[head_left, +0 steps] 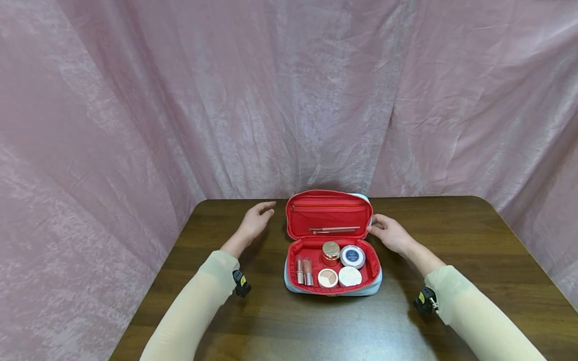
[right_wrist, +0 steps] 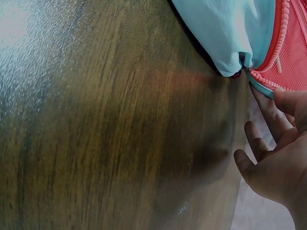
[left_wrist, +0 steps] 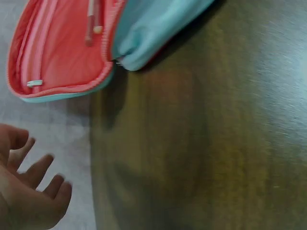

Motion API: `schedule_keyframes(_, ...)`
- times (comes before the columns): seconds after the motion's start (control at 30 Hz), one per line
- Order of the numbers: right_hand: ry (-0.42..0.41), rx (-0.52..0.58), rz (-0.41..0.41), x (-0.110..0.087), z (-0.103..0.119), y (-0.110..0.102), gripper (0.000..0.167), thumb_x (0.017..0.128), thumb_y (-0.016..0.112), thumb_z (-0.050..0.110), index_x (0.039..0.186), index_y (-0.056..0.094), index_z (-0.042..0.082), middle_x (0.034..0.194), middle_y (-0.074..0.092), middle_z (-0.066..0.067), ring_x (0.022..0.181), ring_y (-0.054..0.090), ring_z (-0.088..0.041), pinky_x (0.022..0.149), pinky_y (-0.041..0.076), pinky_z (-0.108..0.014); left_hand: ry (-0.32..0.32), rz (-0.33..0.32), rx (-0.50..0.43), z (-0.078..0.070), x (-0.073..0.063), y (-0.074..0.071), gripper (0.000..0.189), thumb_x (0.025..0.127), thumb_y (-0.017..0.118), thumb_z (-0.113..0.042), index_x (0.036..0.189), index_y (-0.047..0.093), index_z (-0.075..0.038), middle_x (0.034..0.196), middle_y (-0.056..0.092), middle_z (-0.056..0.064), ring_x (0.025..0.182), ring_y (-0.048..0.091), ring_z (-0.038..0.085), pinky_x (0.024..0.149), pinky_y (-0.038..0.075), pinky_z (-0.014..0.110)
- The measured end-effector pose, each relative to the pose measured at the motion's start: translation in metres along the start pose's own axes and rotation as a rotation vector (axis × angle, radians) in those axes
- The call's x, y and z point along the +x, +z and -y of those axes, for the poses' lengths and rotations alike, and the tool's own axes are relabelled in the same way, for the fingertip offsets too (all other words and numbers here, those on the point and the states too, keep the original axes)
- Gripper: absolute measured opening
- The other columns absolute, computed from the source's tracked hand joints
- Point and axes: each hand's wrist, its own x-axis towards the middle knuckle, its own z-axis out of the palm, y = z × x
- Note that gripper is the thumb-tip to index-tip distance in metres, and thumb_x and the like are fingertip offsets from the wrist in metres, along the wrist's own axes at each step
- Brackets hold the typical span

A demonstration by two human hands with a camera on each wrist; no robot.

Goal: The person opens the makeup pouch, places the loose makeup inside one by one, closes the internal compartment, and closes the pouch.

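Observation:
A light-blue makeup bag [head_left: 289, 281] with a red lining lies unzipped, its lid [head_left: 331, 218] raised at the back. Inside are a gold-lidded jar [head_left: 331, 250], a round silver-rimmed case [head_left: 352, 256], a three-colour palette [head_left: 327, 278], a white round compact [head_left: 349, 276] and two lipstick-like tubes [head_left: 308, 272]. Two thin brushes [head_left: 334, 229] lie across the lid. My right hand [head_left: 392, 234] pinches the lid's right edge, thumb on the red side and index finger behind, as the right wrist view shows. My left hand [head_left: 255, 221] hovers left of the bag, fingers loosely bent, touching nothing.
The bag stands near the back edge of a dark wooden table [head_left: 451, 235]. Behind and at the sides hangs a pink velvet curtain [head_left: 289, 100]. Each wrist wears a small black camera, one of them the left wrist camera [head_left: 241, 284].

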Motion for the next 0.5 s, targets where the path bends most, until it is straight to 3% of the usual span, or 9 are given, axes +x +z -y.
schedule_keyframes(0.2, 0.009, -0.002, 0.001, -0.001, 0.000, -0.001, 0.027, 0.104, 0.058, 0.011, 0.127, 0.057, -0.003, 0.122, 0.066, -0.024, 0.120, 0.060, -0.042, 0.107, 0.043, -0.059, -0.024, 0.148, 0.011, 0.008, -0.004, 0.019, 0.045, 0.108, 0.048, -0.013, 0.152, 0.047, -0.004, 0.154, 0.047, 0.017, 0.145, 0.038, 0.032, 0.118, 0.032, 0.048)
schedule_keyframes(0.5, 0.002, -0.004, 0.007, -0.001, 0.002, -0.002, 0.028, 0.104, 0.057, 0.010, 0.128, 0.056, -0.003, 0.124, 0.065, -0.025, 0.122, 0.059, -0.043, 0.107, 0.043, -0.059, -0.024, 0.211, 0.024, 0.011, -0.001, 0.034, 0.044, 0.108, 0.050, -0.015, 0.149, 0.049, 0.000, 0.150, 0.051, 0.017, 0.144, 0.040, 0.032, 0.118, 0.031, 0.049)
